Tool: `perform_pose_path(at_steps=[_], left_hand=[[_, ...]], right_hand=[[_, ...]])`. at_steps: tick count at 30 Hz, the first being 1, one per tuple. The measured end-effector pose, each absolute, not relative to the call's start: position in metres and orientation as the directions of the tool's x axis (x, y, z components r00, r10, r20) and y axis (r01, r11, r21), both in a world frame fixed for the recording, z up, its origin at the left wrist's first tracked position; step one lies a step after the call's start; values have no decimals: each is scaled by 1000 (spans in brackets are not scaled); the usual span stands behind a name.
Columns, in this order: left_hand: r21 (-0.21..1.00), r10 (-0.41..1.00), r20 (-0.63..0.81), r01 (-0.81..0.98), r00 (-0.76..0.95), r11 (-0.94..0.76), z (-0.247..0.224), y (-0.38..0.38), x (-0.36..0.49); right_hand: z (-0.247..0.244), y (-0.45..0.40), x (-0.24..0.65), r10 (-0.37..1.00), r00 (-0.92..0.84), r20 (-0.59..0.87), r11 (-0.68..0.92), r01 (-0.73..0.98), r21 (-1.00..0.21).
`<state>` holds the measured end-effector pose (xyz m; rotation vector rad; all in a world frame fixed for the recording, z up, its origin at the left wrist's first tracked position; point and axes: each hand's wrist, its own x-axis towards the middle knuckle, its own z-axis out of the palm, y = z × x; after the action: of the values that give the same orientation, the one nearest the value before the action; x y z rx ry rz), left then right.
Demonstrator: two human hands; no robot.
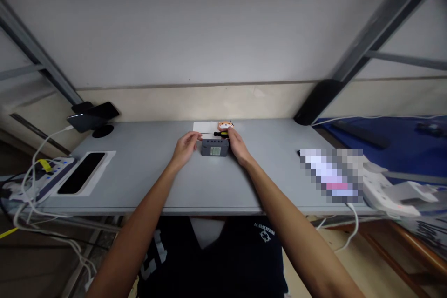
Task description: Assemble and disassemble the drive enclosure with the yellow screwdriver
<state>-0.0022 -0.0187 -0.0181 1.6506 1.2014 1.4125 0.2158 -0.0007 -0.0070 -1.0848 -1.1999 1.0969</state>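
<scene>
A small screwdriver (221,134) with a black and yellow handle lies level between my hands, its thin shaft pointing left. My right hand (239,147) is closed at the handle end. The thumb and fingers of my left hand (186,149) pinch together at the shaft's tip; any small part between them is too small to make out. Just in front, between both hands, a dark grey box (214,148) with vent slots and a pale label stands on the grey table (150,139). Behind it are white paper (199,126) and an orange-and-white animal-faced item (224,125).
At the left are a phone on a stand (94,116), a white-edged board with a black phone-like panel (82,173) and a power strip (57,172) with cables. A black cylinder (317,101), a blurred-out screen (328,176) and white plugs (391,191) occupy the right.
</scene>
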Motion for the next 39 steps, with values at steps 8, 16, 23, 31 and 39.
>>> perform_pose_path(at_steps=[8,16,23,31,39], left_hand=[[777,872,486,483,-53,-404,-28,-19,-12],[706,824,566,515,1,-485,-11,-35,-4],[644,797,553,483,243,-594,-10,-43,6],[495,736,634,608,236,-621,-1,-39,-22],[346,655,699,667,286,-660,-2,-48,2]], right_hand=[[-8,-1,218,987,-18,157,157,-16,-987],[-5,-2,215,990,38,135,139,-107,-985],[-1,8,228,984,166,58,111,-333,-937],[8,10,244,971,240,4,119,-464,-878],[6,11,246,952,304,-18,138,-483,-865]])
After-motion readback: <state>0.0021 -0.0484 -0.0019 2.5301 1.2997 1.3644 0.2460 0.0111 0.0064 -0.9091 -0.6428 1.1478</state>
